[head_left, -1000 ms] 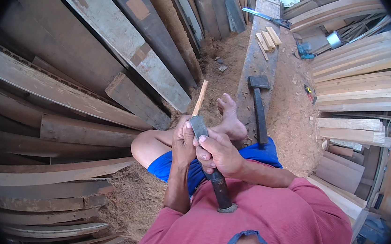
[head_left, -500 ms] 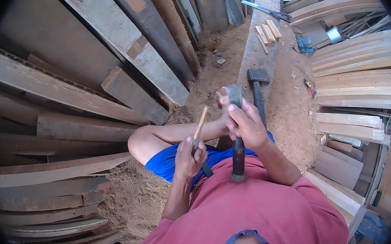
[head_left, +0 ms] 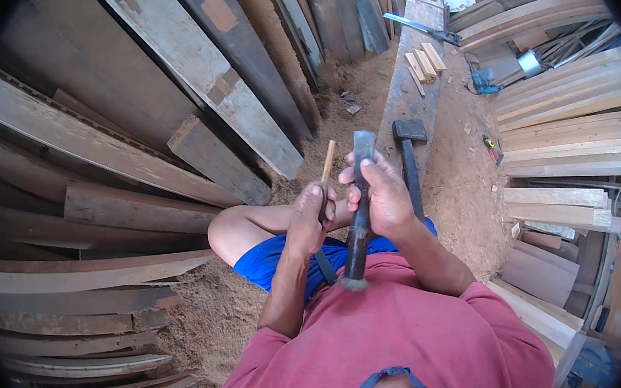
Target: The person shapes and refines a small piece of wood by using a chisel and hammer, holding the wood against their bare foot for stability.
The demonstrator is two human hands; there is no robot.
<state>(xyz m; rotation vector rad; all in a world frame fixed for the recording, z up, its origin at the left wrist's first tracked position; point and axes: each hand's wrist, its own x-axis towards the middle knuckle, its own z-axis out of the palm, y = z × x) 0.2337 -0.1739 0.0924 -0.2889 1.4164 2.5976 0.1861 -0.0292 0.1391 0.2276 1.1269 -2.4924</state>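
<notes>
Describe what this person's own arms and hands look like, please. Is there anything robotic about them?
Nothing robotic: no cables or machine parts show on them. The left hand and right hand are ordinary human hands without gloves. The left forearm and right forearm are bare, with no watch visible. Short, dusty-red sleeves of a matching shirt cover the upper arms.

The left hand point(head_left: 309, 216) holds a stick point(head_left: 329, 161), just left of the chisel point(head_left: 358, 227) in the right hand point(head_left: 388, 198). Right of the chisel, a mallet point(head_left: 409, 166) lies with its head on a long board point(head_left: 410, 106). Farther along that board sit wood strips point(head_left: 426, 61), and beyond them a saw point(head_left: 422, 28) lies across it. Right of the board are a tape measure point(head_left: 490, 145) and, farther off, a drill point(head_left: 484, 81). Planks point(head_left: 96, 140) line the left; stacked boards point(head_left: 575, 142), the right.
</notes>
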